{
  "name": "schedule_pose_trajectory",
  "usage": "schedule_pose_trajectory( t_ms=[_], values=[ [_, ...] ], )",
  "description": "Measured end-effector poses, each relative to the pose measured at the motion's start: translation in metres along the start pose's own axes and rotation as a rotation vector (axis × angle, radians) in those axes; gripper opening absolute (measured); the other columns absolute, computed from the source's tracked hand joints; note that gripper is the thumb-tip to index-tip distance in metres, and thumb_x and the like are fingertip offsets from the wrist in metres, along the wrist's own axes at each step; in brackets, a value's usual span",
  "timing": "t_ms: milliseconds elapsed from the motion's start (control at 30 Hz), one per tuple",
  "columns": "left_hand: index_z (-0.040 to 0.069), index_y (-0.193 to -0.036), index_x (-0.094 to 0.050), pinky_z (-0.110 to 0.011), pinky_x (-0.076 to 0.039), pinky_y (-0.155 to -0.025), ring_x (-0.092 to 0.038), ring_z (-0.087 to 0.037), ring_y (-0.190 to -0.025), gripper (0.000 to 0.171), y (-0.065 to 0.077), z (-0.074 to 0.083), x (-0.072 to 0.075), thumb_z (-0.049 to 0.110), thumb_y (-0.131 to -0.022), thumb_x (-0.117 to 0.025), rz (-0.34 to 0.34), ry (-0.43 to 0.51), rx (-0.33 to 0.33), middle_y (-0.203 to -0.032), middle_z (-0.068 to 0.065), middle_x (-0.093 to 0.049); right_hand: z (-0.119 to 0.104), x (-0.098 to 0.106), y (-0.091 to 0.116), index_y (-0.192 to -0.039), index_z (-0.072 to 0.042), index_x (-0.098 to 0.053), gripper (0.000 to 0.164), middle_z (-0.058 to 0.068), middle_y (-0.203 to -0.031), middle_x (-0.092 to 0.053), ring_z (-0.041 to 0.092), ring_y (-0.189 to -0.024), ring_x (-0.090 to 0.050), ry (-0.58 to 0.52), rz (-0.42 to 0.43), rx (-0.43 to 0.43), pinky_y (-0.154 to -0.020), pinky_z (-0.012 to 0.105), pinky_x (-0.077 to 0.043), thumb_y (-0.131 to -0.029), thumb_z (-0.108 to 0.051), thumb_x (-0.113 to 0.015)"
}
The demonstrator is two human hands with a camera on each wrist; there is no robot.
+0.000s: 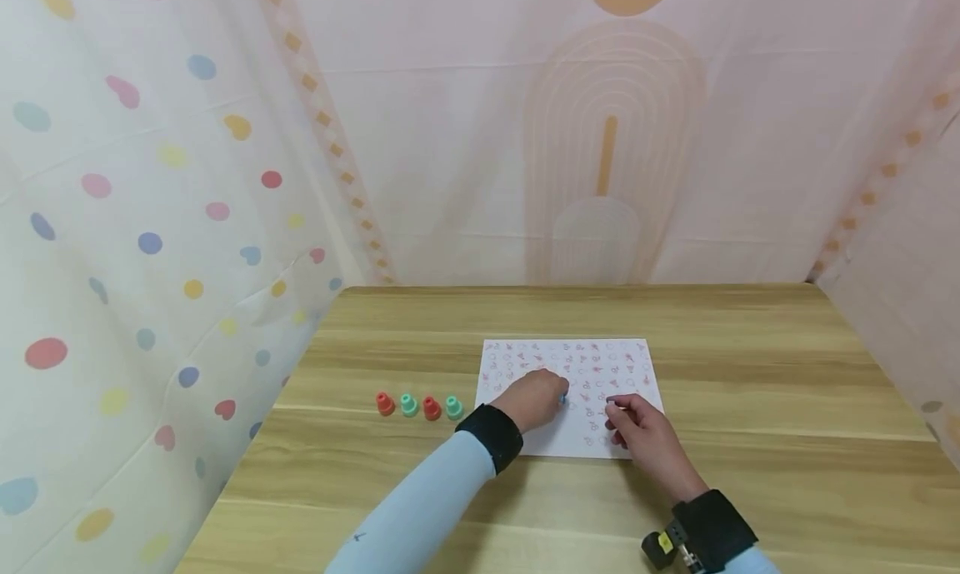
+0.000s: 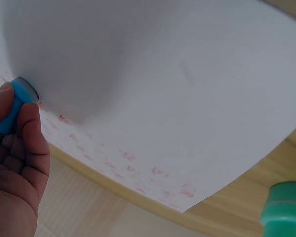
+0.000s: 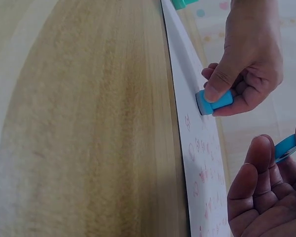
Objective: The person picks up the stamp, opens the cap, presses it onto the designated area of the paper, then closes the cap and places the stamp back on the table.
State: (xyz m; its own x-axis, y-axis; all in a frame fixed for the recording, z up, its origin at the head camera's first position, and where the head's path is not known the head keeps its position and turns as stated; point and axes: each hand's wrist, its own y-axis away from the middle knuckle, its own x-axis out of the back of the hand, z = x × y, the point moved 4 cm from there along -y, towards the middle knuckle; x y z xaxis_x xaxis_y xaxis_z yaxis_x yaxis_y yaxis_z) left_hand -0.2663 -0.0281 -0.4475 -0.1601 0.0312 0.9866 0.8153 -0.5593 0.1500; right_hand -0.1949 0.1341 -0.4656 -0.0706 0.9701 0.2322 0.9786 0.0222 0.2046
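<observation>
My left hand point(image 1: 534, 397) pinches a small blue stamp point(image 2: 22, 94) by its narrow handle between thumb and fingers. The stamp's grey base faces the white paper point(image 1: 551, 442), at or just above it; I cannot tell whether they touch. Small reddish printed marks cover much of the sheet in loose rows. Over the paper's right part, my right hand point(image 1: 648, 428) holds a small blue cap-like piece point(image 3: 286, 148) between thumb and fingertips. Its exact kind is partly hidden by the fingers.
Left of the paper, a row of stamps stands on the wooden table point(image 1: 337, 491): a red stamp point(image 1: 385, 404), a green stamp point(image 1: 408, 405), another red one point(image 1: 431, 408) and another green one point(image 1: 454, 407). A patterned curtain point(image 1: 450, 141) hangs behind the table.
</observation>
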Motion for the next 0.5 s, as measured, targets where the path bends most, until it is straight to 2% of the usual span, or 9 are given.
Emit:
schedule_pose_trajectory(
  t_ms=[200,500],
  values=[
    [0.01,-0.103,-0.07,-0.027,-0.051,-0.087,-0.066,-0.015,-0.093,0.01,0.0007,-0.0036,-0.0068,0.008,-0.094,-0.068,0.037,0.032,-0.006,-0.097,-0.002,-0.071,0.0004,0.0002,-0.0004,-0.125,0.001,-0.055,0.029,0.012,-0.1,-0.061,0.022,-0.085,-0.056,0.002,-0.007,-0.006,-0.076,0.033,-0.049,-0.105,-0.019,-0.05],
    [0.011,-0.107,-0.071,-0.026,-0.05,-0.089,-0.065,-0.014,-0.096,0.014,-0.0007,0.0016,0.0014,0.007,-0.094,-0.067,0.013,-0.001,-0.025,-0.1,-0.001,-0.071,-0.0007,0.0023,-0.0028,-0.125,0.0,-0.054,0.029,0.012,-0.102,-0.061,0.023,-0.086,-0.055,-0.005,-0.015,-0.012,-0.075,0.033,-0.047,-0.106,-0.022,-0.049]
  ],
)
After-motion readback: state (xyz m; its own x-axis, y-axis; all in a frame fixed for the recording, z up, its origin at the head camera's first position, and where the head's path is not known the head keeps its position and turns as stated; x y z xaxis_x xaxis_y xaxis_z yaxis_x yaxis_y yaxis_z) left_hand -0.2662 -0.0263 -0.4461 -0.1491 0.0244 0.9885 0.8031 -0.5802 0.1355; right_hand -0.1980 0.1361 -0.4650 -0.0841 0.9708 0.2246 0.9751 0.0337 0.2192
